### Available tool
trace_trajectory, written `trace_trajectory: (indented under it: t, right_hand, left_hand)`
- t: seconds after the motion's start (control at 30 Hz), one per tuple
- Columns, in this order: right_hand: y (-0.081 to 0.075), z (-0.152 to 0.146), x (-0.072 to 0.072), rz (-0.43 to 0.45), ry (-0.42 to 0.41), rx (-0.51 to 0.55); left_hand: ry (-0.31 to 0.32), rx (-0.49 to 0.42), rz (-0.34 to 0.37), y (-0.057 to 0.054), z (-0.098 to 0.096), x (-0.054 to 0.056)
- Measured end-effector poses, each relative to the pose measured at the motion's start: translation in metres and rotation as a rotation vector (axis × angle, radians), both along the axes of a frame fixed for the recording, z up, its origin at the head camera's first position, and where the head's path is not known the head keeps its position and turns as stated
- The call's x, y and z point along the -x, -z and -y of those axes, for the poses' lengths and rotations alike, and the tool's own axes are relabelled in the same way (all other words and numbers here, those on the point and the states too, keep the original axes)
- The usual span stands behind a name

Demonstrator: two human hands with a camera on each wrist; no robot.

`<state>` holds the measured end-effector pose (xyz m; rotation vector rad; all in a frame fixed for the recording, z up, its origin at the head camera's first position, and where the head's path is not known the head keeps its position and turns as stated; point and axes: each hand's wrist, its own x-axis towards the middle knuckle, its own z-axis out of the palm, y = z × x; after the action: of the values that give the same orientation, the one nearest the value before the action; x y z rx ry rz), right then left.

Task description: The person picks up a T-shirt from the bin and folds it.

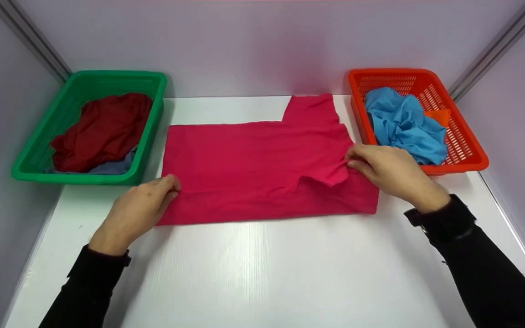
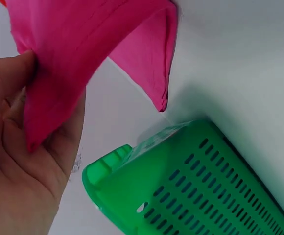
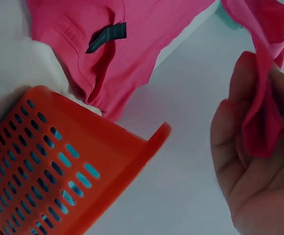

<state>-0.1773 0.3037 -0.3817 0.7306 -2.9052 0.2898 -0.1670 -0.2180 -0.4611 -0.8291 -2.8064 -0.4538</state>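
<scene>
Glossy white tabletop [image 1: 262,273] spreads beneath both hands, with black sleeves [image 1: 80,282] reaching over it from the near side. Nearest, the left hand [image 1: 139,212] pinches the left edge of a deep-pink soft fabric garment [image 1: 244,155], thumb against fingers with only the cloth between; from its wrist, a pointed corner of cloth shows drooping over the palm. Level with it but farther right and slightly farther off, the right hand [image 1: 390,175] likewise has thumb and fingers closed on a fold of the pink fabric, its end hanging into the palm. Between the two grips the garment lies folded on the table, one flap raised just left of the right hand's fingertips. A dark label [image 3: 110,35] shows at its neckline, and a sleeve-like piece juts out beyond the right grip.

Past the left hand sits a green perforated plastic basket [image 1: 75,179] holding dark-red cloth [image 1: 103,132] over grey-blue cloth [image 1: 112,166]. Just beyond the right hand, an orange-red perforated plastic basket [image 1: 458,169] holds bright-blue cloth [image 1: 404,125] and some orange cloth [image 1: 439,117]. Farthest stands a pale lilac wall [image 1: 244,45].
</scene>
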Motion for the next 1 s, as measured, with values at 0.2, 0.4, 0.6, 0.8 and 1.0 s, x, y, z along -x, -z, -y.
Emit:
trace_trajectory:
  t: [0.2, 0.4, 0.6, 0.8, 1.0]
  right_hand:
    - [0.016, 0.017, 0.025, -0.108, -0.005, -0.126]
    - [0.035, 0.029, 0.044, -0.205, 0.009, -0.21]
    - [0.045, 0.032, 0.052, -0.231, 0.022, -0.225]
    - [0.05, 0.032, 0.048, -0.174, 0.002, -0.186]
    - [0.057, 0.039, 0.047, -0.039, -0.01, -0.191]
  left_hand:
    - [-0.026, 0.062, -0.044, 0.011, -0.008, 0.014]
    - [-0.053, 0.142, -0.058, 0.018, -0.013, 0.021]
    - [-0.055, 0.165, -0.057, 0.02, -0.012, 0.022]
    - [-0.046, 0.17, -0.066, 0.02, -0.012, 0.022]
    - [-0.015, 0.151, -0.068, 0.018, -0.023, 0.03]
